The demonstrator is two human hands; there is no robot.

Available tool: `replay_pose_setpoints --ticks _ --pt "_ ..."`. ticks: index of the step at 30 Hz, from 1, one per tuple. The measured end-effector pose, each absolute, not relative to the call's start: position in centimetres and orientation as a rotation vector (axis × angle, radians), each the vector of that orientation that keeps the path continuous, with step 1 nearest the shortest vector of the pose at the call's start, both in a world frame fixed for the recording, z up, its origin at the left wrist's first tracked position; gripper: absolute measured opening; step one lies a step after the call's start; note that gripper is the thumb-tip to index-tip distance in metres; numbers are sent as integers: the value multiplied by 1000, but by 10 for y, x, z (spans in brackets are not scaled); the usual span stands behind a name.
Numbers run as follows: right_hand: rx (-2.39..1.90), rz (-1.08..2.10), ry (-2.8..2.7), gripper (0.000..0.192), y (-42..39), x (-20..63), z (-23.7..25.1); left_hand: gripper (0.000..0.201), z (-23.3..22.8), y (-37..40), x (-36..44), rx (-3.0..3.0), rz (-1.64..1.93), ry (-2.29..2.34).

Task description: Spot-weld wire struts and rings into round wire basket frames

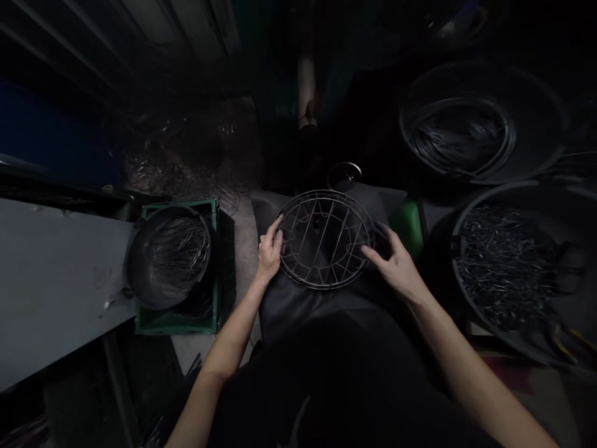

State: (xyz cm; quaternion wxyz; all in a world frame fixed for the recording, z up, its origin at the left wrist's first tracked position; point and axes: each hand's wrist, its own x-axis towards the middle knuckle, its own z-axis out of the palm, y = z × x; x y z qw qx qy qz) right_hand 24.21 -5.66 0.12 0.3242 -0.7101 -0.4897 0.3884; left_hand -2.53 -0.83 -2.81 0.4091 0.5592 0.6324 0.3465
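"Where's the rack (323, 235)?"

"Mid-frame. The left hand (270, 249) holds its left rim; the right hand (397, 264) holds the opposite rim, fingers spread."

"Room to move?"

"Left, a pale strip of floor (246, 249) before the crate (177, 323). Right is tighter: the tub (576, 218) sits near the forearm (466, 358)."

"Beneath?"

"Dark cloth (282, 302), in a dim room."

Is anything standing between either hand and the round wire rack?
Nothing visible. The left hand is at the left rim of the round wire rack, the right hand at its right rim. The green object lies beyond the right hand's fingers, not between.
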Motion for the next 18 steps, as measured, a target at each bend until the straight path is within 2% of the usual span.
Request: replay_pose_setpoints --ticks 8,13,18 --pt "-1593 1086 -1391 102 -35 249 60 57 10 -19 -43 1526 1077 1515" --pt "-1290 962 -1700 91 3 265 57 60 -7 -15 -46 1731 1068 1460" --pt "-1268 725 -2004 73 21 273 24 44 -47 -28 -47 1984 981 1516"
